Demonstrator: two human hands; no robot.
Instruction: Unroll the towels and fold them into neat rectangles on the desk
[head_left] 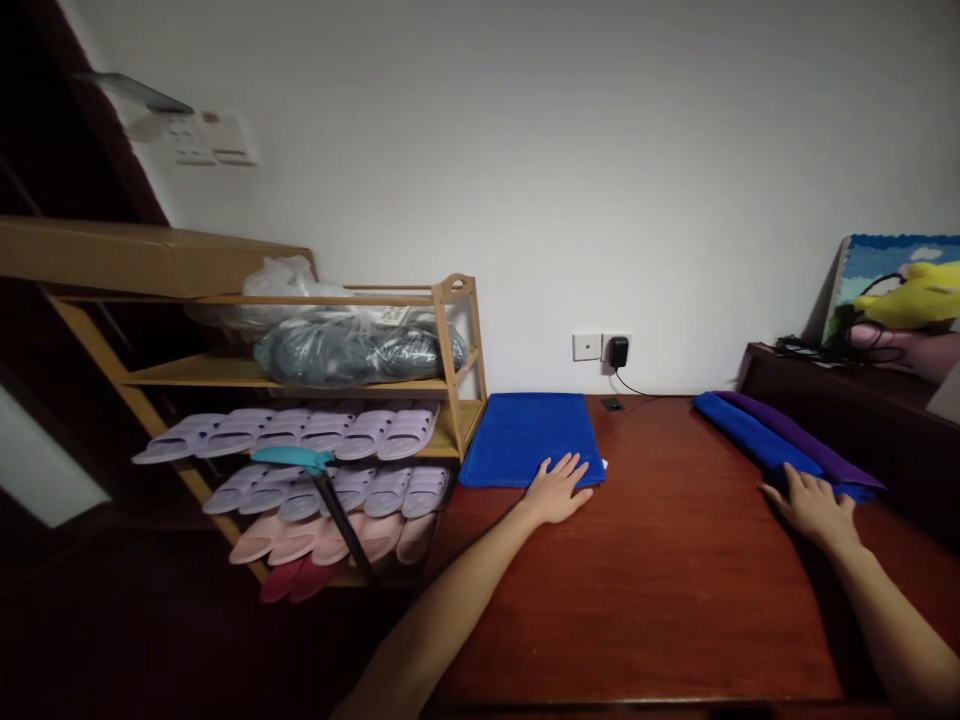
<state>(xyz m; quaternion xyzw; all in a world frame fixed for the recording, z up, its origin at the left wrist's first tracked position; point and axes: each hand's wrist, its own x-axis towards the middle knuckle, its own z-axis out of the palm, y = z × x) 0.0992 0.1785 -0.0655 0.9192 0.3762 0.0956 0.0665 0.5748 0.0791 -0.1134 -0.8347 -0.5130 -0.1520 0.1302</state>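
A folded blue towel (525,435) lies flat at the far left of the red-brown wooden table (660,580). My left hand (556,488) rests palm down on its near right corner, fingers spread and open. At the far right lies a stack of folded cloths, blue (750,432) beside purple (795,436). My right hand (814,505) lies on the near end of that stack, fingers stretched out, holding nothing.
A wooden shoe rack (459,370) left of the table holds rows of lilac and pink slippers (330,432) and bagged items. A charger (618,352) is plugged into the wall socket. A dark cabinet (847,400) with a picture stands at the right.
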